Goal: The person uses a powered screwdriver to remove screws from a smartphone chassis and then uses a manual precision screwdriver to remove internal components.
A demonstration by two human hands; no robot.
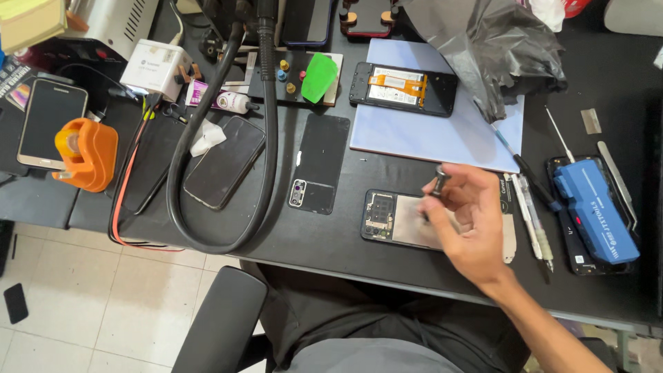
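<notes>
My right hand [469, 221] hovers over an opened phone [387, 217] lying near the front edge of the black table [324, 242]. Its thumb and fingers pinch a small dark screwdriver [438, 182], held upright with the tip down towards the phone's exposed metal plate. A detached black back cover [319, 163] with a camera cutout lies just left of the opened phone. My left hand is out of view.
A second opened phone [402, 88] rests on a pale blue mat [442, 131], beside a crumpled black bag [490, 41]. Pens [532, 207], tweezers and a blue box [595, 207] lie right. A thick black hose [266, 131], an orange tape holder [84, 153] and other phones sit left.
</notes>
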